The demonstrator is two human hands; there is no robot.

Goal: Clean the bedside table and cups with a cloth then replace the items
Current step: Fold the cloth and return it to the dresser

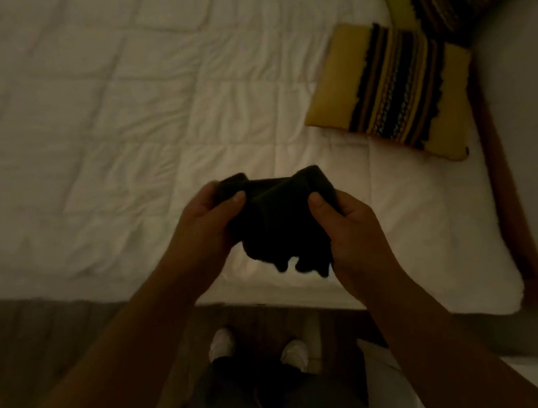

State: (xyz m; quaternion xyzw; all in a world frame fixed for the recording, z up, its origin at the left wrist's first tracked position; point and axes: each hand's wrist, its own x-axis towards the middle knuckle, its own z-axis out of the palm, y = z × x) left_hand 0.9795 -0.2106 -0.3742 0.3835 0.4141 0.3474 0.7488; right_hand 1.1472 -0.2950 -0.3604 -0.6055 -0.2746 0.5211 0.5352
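Cloth: dark cloth (280, 223) bunched between my hands, held above the bed (111, 122) edge
Left hand (208, 226): grips the cloth's left end; thumb on top
Right hand (350, 227): grips its right end
Pillow (390, 90): striped; on the bed, far right

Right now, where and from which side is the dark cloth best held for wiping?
At its two upper corners, from above, as the left hand and right hand pinch the dark cloth now: it is limp, so its lower edge hangs free.
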